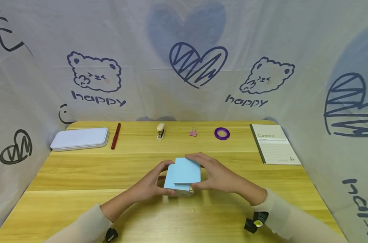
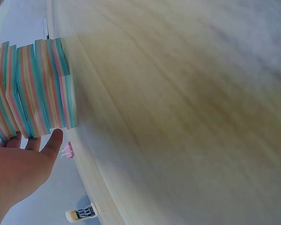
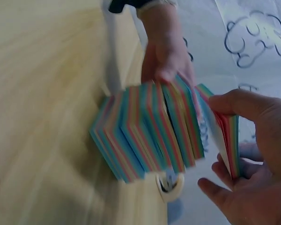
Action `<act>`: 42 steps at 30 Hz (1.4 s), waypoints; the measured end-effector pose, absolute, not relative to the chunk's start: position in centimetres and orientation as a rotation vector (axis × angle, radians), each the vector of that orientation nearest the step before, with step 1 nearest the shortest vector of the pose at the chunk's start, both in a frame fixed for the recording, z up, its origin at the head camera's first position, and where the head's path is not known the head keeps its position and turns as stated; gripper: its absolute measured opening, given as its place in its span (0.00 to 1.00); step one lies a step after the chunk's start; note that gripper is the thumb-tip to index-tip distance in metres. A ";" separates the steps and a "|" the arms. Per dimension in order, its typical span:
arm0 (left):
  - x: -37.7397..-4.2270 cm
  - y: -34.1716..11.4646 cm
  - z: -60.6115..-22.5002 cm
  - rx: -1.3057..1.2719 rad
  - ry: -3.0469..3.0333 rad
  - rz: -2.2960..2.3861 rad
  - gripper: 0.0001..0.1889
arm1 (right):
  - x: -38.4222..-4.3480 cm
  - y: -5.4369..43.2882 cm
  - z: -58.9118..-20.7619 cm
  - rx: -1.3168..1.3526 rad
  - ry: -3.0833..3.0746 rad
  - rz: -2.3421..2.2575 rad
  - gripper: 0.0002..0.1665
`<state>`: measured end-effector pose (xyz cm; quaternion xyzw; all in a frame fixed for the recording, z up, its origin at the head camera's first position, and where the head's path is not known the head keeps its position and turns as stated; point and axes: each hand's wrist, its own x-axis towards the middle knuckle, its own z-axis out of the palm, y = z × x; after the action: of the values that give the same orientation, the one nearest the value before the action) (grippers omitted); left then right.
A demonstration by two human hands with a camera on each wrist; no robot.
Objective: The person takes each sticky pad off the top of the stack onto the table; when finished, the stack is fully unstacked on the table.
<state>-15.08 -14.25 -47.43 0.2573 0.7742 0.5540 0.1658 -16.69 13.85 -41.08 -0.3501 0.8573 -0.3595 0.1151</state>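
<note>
Stack [image 1: 169,177] of sticky-note pads stands on the wooden table [image 1: 80,179], between the two hands, nearer the wearer than the row of stationery. Top sheet light blue; edges striped teal, pink and yellow; layers out of line with each other.

Left hand [image 1: 152,184] curled round the stack, thumb on near side, fingers on far side. Right hand [image 1: 215,172] pinches one blue sticky-note pad [image 1: 187,170] between thumb and fingers. Head view has that pad overlapping the stack top, offset right; right wrist view shows it tilted, with a wedge gap to the stack.

Back row, left to right: white pencil case [image 1: 79,138], dark red pen [image 1: 115,136] just beside it, cream stapler [image 1: 161,131], pink binder clip [image 1: 193,132], purple tape roll [image 1: 221,133], "Gambit" notebook [image 1: 275,144] at right edge. All well apart from the hands. Pale printed curtain [image 1: 141,84] behind: bears, hearts, "happy". Both sleeves off-white.
</note>
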 end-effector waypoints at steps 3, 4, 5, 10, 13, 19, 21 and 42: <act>-15.0 -14.2 -47.4 0.734 2.209 1.576 0.42 | -17.9 14.6 -41.0 -0.979 2.497 -1.106 0.52; -15.0 -14.2 -47.4 0.734 2.209 1.576 0.42 | -18.4 14.9 -41.0 -0.962 2.492 -1.124 0.53; -15.0 -14.2 -47.4 0.733 2.208 1.577 0.42 | -18.9 15.1 -41.0 -0.947 2.487 -1.144 0.53; -15.0 -14.3 -47.5 0.737 2.198 1.580 0.42 | -22.0 16.5 -41.6 -0.902 2.493 -1.188 0.54; -15.1 -14.3 -47.6 0.743 2.195 1.583 0.42 | -24.0 17.1 -42.4 -0.873 2.502 -1.175 0.54; -15.3 -14.2 -47.5 0.748 2.199 1.582 0.42 | -27.3 17.6 -44.7 -0.801 2.514 -1.072 0.54; -15.3 -14.2 -47.5 0.746 2.198 1.582 0.42 | -28.1 17.7 -45.8 -0.772 2.524 -1.035 0.54; -15.0 -14.3 -47.6 0.741 2.204 1.571 0.42 | -29.5 18.1 -49.6 -0.814 2.507 -0.895 0.51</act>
<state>-15.01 -14.35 -47.55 0.2604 0.7745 0.5518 0.1668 -29.48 18.14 -49.63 -0.2878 0.8862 -0.3165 0.1777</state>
